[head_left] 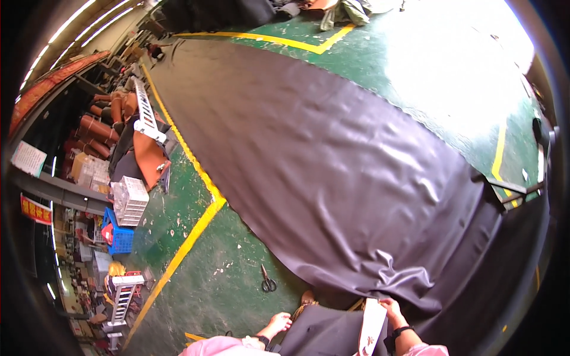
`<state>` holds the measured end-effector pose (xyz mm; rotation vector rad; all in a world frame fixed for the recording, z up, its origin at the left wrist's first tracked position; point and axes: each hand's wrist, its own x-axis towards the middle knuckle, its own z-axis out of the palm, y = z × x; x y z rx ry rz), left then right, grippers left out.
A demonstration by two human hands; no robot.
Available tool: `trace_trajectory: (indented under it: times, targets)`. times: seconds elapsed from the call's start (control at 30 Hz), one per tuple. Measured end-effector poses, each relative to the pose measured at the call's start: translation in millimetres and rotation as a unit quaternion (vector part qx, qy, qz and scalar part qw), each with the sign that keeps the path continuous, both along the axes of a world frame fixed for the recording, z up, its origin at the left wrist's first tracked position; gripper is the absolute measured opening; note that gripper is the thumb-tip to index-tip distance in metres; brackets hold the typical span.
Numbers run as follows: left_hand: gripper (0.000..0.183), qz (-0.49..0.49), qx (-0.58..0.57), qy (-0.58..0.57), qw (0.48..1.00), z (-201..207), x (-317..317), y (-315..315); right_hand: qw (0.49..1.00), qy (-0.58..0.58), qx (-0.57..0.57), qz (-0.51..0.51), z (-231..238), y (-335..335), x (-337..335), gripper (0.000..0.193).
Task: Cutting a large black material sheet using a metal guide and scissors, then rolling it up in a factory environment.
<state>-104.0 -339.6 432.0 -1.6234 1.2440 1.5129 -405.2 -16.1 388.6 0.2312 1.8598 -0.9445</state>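
Lying across the green floor [237, 261], one large sheet [309, 148], dark brown-grey and glossy; broad at the near end, narrowing toward the far end of the room, bunched into folds close to the worker's right hand [390, 310].

Right hand: fingers bent at the upper end of a pale flat strip [370, 329], beside the sheet's near edge; whether they pinch the strip or the sheet, I cannot tell from here. Black band at the wrist, pink sleeve below.

Left hand [279, 323]: fingers loosely curved, with nothing visible in them, just beside the dark grey material [320, 332] in front of the worker's body. Dark band at the wrist, pink sleeve.

Scissors [269, 280], one pair, dark handles: on the floor between the left hand and the sheet's edge.

Yellow line [178, 261], painted: running up to the sheet's left side.

Along the left: a blue crate [122, 238], a white crate [132, 204], reddish-brown rolls [98, 129], a white ladder-like frame [145, 107].

At right, by the sheet's edge: a dark metal bracket [507, 187].
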Motion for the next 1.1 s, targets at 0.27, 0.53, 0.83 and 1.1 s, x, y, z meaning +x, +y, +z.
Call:
trace_trajectory:
  times: [0.27, 0.53, 0.83, 1.1]
  targets:
    - [0.028, 0.001, 0.001, 0.156, 0.988, 15.8, -22.6, -74.8, 0.982, 0.029, 0.043, -0.18, 78.2, 21.5, 81.3, 0.022]
    - [0.03, -0.041, 0.003, 0.211, 0.977, 26.9, 0.3, -127.3, 0.979, 0.026, 0.045, -0.199, 147.4, 24.7, 184.0, 0.025]
    - [0.022, 0.005, -0.022, 0.185, 0.982, 11.2, 71.6, -154.0, 0.942, 0.332, 0.037, -0.018, 136.1, 15.7, 204.6, 0.022]
    - [0.03, 0.016, -0.053, 0.178, 0.982, 21.3, 67.5, -124.7, 0.99, 0.046, 0.003, -0.133, 157.7, -12.6, 178.9, 0.021]
